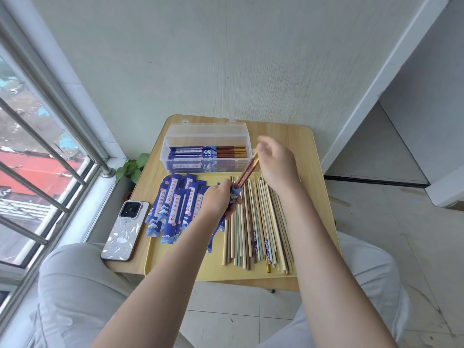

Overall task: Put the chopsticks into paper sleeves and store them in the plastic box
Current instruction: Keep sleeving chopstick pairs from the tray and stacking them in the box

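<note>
**Inspector:** Surfaces, largest first.

**Clerk:** Wooden table [296,139] against the wall. A yellow tray [160,262] lies on its near half. A clear box [206,136] stands behind the tray, lid up, with sleeved chopsticks [208,153] lying flat inside. A phone [125,229] lies left of the tray.

**Inspector:** Tray contents?

**Clerk:** Blue sleeves [173,204] heaped on the left, bare chopsticks [256,222] in a row on the right.

**Inspector:** Hands?

**Clerk:** Left hand [218,199] is curled round one sleeve [234,193], above the tray. A brown pair [247,172] stands slanted in its mouth. Right hand [276,162] pinches the pair's upper end; its fingers are blurred, so spread cannot be told.
</note>
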